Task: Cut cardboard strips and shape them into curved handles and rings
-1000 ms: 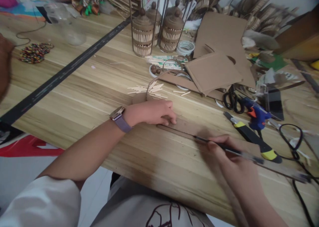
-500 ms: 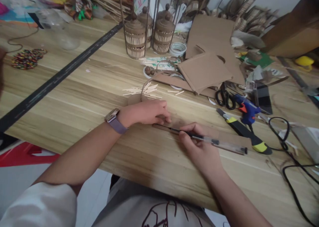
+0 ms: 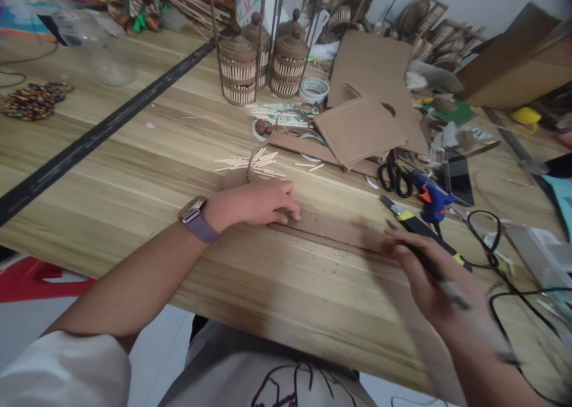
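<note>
A long brown cardboard strip [image 3: 335,233] lies on the wooden table. My left hand [image 3: 257,203], with a watch at the wrist, rests on the strip's left end with its fingers bent, pressing it down. Over the strip's right end is my right hand [image 3: 442,282], blurred by motion, its fingers closed around a black pen [image 3: 426,261] with a clear barrel. Just beyond my left hand, a thin curved strip and small pale sticks [image 3: 263,161] lie on the table. A black and yellow cutter [image 3: 417,225] is partly behind my right hand.
Black scissors [image 3: 395,177] and a blue glue gun [image 3: 431,195] lie at the right, with black cables beside them. Farther back are cardboard sheets [image 3: 361,130], a tape roll [image 3: 314,90] and lantern-like stick models [image 3: 239,67]. A bead pile [image 3: 36,100] sits far left.
My right hand has moved right along the strip with the pen, uncovering its middle. My left hand stays on the left end. The view has shifted slightly.
</note>
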Action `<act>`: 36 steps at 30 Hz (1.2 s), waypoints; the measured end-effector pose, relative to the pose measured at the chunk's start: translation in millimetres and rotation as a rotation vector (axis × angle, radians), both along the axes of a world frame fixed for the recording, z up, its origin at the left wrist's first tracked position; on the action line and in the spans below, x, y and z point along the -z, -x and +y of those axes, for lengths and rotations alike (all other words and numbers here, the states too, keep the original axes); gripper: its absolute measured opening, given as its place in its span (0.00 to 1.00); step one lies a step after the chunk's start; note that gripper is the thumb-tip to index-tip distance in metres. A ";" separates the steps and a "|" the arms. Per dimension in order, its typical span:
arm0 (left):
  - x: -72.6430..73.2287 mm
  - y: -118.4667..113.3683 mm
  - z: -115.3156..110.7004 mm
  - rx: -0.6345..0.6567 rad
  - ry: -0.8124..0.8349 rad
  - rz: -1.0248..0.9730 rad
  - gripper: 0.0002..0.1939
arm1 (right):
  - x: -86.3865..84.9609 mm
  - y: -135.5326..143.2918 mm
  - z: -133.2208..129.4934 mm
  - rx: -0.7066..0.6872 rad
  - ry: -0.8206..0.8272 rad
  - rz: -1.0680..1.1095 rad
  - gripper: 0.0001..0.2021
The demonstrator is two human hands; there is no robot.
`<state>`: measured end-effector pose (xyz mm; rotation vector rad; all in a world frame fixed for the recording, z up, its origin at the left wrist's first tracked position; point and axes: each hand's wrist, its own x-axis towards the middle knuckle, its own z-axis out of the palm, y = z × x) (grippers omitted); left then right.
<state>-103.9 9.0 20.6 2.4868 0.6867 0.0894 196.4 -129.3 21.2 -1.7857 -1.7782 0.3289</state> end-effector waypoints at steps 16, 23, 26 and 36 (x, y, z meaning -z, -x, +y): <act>-6.4 -1.9 -6.8 -0.289 -0.646 -0.421 0.15 | -10.9 -15.7 56.1 -0.366 0.116 -0.034 0.09; 4.0 -16.0 -23.7 0.010 -0.672 -0.303 0.24 | -14.2 -4.5 96.3 -0.315 -0.019 -0.193 0.12; 12.2 -22.3 -27.6 0.103 -0.584 -0.179 0.24 | -9.8 -0.6 100.8 -0.130 -0.019 -0.210 0.16; 15.9 -28.4 -35.1 0.188 -0.387 -0.078 0.08 | -2.1 14.3 90.5 0.008 0.082 -0.263 0.21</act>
